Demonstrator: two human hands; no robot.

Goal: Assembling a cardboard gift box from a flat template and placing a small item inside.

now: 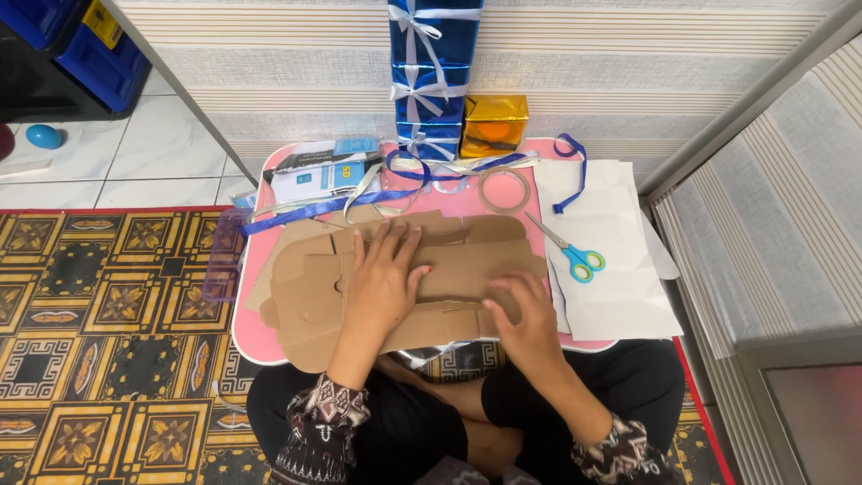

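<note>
A flat brown cardboard box blank (310,296) lies spread over a small pink table (247,346). My left hand (384,278) presses flat on its middle, fingers spread toward the far edge. My right hand (525,314) rests on the cardboard's right part, fingers curled on a flap near the front edge. Neither hand lifts anything.
Blue-handled scissors (575,256) lie on white paper sheets (620,296) at the right. A tape roll (504,189), blue ribbon (314,208), stacked blue gift boxes (431,72) and a gold box (493,126) stand at the back. A patterned rug (99,314) covers the floor at left.
</note>
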